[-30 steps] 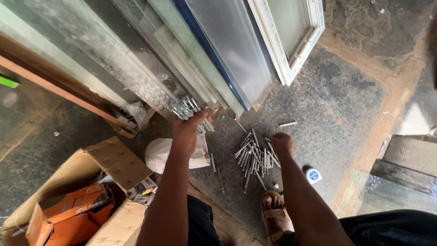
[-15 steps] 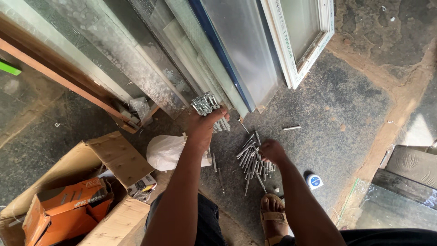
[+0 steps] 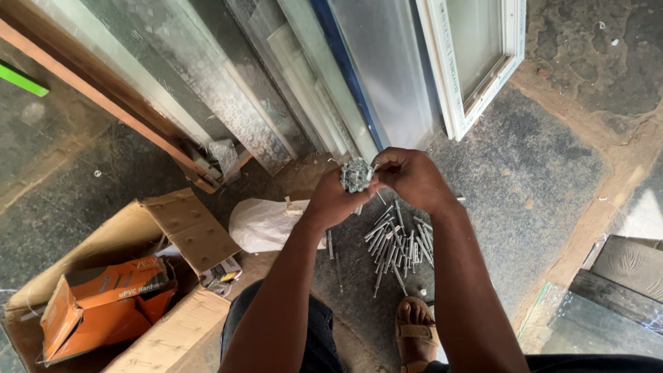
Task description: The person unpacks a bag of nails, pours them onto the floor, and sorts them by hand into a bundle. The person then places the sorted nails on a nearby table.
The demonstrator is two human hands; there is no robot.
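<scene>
My left hand [image 3: 333, 202] grips a tight bundle of long metal screws [image 3: 356, 174], their heads pointing up toward the camera. My right hand [image 3: 413, 177] meets it from the right, with its fingertips on the same bundle. Both hands are raised above a loose pile of more screws [image 3: 397, 243] scattered on the dark floor just below them. My sandalled foot [image 3: 416, 331] rests beside the pile.
Glass panes and a white window frame [image 3: 476, 62] lean against each other ahead. A white bag [image 3: 266, 224] lies left of the pile. An open cardboard box [image 3: 186, 231] at the lower left holds an orange box [image 3: 103, 304]. Stone slabs [image 3: 621, 276] lie at the right.
My right hand has left the pile on the floor and risen to join the left hand at the bundle. The left hand has lifted the bundle closer to the camera.
</scene>
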